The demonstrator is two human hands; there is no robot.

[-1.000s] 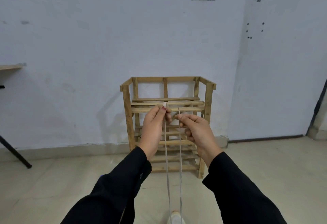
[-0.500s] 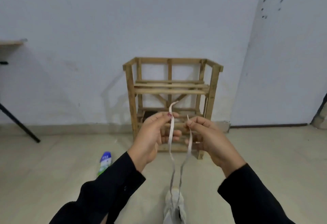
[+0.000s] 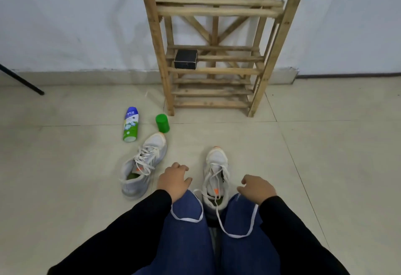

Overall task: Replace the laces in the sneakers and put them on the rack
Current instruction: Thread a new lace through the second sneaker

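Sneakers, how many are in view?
2. One pale grey mesh sneaker lies on the floor tiles left of the left hand; the other pale grey mesh sneaker stands between the blue-jeaned knees, its white laces trailing over them. The wooden rack holds none.

Both arms are stretched forward over the knees; left hand (image 3: pixel 173 180) and right hand (image 3: pixel 257 188) are held palm-down, fingers loosely curled.

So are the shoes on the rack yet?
No, the left sneaker and right sneaker sit on the floor, off the rack.
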